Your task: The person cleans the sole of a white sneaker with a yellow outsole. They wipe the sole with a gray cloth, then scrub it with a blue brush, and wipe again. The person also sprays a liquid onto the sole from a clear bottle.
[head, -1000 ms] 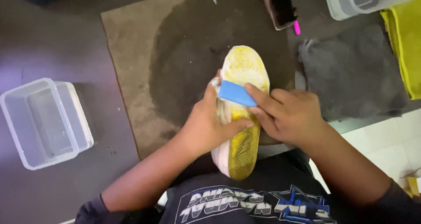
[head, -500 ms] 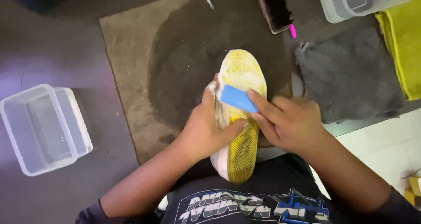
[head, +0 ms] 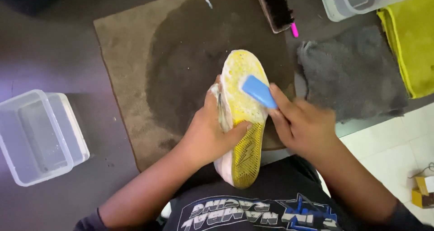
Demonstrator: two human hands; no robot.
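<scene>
A white shoe (head: 242, 118) lies sole-up over a wet brown mat (head: 135, 54), its yellow sole covered in foam toward the toe. My left hand (head: 210, 133) grips the shoe from its left side, thumb across the sole. My right hand (head: 300, 124) holds a small blue brush (head: 259, 91) and presses it on the right side of the foamy forefoot. The brush's bristles are hidden against the sole.
A clear plastic tub (head: 38, 138) sits at the left. A black bristle brush (head: 275, 7) with a pink end lies at the top. A grey cloth (head: 352, 72), a yellow cloth (head: 409, 45) and another clear tub (head: 352, 0) are at the right.
My right hand has slid the blue brush from the middle of the sole up and to the right, toward the toe. My left hand keeps its grip on the shoe.
</scene>
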